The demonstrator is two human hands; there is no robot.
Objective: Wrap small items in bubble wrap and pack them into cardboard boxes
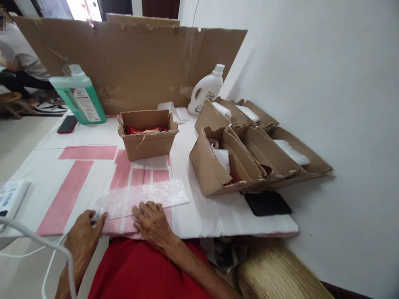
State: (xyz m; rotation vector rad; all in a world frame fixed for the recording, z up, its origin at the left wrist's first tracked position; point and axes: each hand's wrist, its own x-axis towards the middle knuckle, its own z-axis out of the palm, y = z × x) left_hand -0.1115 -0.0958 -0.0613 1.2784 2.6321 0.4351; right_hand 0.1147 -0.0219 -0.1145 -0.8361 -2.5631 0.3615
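A sheet of bubble wrap [146,196] lies flat near the front edge of the white and pink table cover [199,207]. My left hand [84,230] pinches the sheet's left end with curled fingers. My right hand [154,224] rests flat, fingers spread, on the sheet's near edge. Behind the sheet stands an open cardboard box [146,141] with red packets inside.
A row of several open cardboard boxes [249,153] with bubble-wrapped items fills the right side, a black phone [267,202] in front. A green jug [79,97], white bottle [205,89], red phone [67,123] and cardboard screen [131,62] stand behind. A person [15,58] sits far left.
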